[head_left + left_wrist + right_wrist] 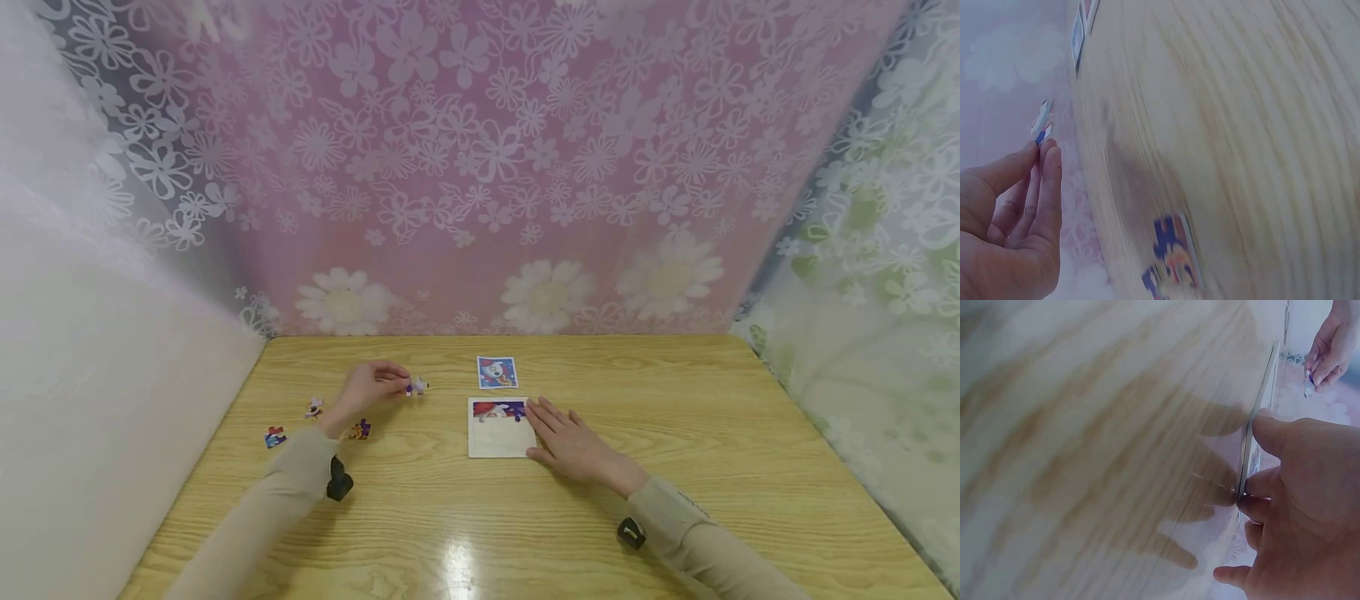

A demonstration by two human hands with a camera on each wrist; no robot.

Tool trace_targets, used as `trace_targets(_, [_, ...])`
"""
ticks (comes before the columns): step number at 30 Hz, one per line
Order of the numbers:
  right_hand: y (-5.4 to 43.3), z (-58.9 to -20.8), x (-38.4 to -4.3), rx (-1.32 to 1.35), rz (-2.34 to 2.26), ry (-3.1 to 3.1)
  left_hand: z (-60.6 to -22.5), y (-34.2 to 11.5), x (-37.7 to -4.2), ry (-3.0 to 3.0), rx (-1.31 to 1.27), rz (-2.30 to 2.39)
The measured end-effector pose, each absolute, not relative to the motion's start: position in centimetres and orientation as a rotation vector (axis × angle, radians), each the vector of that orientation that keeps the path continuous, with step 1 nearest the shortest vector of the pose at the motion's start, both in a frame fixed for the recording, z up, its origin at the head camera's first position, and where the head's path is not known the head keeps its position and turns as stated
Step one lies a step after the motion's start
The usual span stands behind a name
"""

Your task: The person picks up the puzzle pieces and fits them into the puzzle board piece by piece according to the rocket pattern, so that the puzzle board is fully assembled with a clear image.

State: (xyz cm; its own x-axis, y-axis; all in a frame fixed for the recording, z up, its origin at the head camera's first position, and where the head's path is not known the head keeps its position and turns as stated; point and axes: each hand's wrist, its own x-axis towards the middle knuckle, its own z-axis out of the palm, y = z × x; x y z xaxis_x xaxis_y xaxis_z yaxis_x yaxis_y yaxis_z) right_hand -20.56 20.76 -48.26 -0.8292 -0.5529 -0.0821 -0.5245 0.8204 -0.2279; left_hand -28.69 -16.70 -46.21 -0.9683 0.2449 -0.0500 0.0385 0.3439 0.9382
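Note:
My left hand [371, 387] pinches a white and purple jigsaw puzzle piece [418, 386] between thumb and fingers. In the left wrist view this piece [1041, 124] stands edge-on at the fingertips, off the table. My right hand [573, 442] lies with fingers extended, touching the right edge of a square puzzle board [501, 440]. Joined pieces with red, white and purple parts [495, 410] fill the board's top strip; below them its pale base shows. The right fingers cover part of the board's right edge.
Behind the board lies a small picture card [497, 372] of a white character on blue. Loose puzzle pieces lie around the left forearm: a purple and orange one [361, 429], a white one [314, 407] and a red and blue one [275, 437]. A flowered curtain [480, 167] borders the wooden table's back.

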Motion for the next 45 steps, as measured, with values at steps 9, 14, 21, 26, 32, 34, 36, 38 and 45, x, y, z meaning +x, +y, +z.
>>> trace_targets(9, [20.8, -48.4, -20.7, -0.848, -0.278, 2.855, -46.6, -13.0, -28.6, 2.388, 0.330, 1.668])
trace_targets(14, [20.8, -48.4, -20.8, -0.842, -0.271, 2.849, -46.7, -11.0, -28.3, 2.373, 0.396, 1.635])
trace_targets(21, [20.9, -48.6, -20.8, -0.830, -0.268, 2.843, -47.2, -8.8, -28.0, 2.346, 0.444, 1.614])
trace_targets(26, [21.0, -48.6, -20.8, -0.841, -0.278, 2.841, -47.8, -7.8, -27.5, 2.328, 0.482, 1.567])
trace_targets(32, [20.9, -48.5, -20.8, -0.847, -0.290, 2.845, -47.6, -6.8, -26.7, 2.356, 0.509, 1.461])
trace_targets(34, [20.9, -48.5, -20.8, -0.845, -0.290, 2.845, -47.5, -6.5, -26.5, 2.377, 0.507, 1.419])
trace_targets(36, [20.9, -48.5, -20.8, -0.844, -0.285, 2.846, -47.6, -6.4, -26.5, 2.412, 0.498, 1.374])
trace_targets(38, [20.9, -48.5, -20.8, -0.834, -0.267, 2.842, -47.7, -6.2, -26.4, 2.453, 0.495, 1.335])
trace_targets(45, [20.8, -48.6, -20.9, -0.819, -0.270, 2.838, -47.8, -5.7, -26.4, 2.587, 0.524, 1.210])
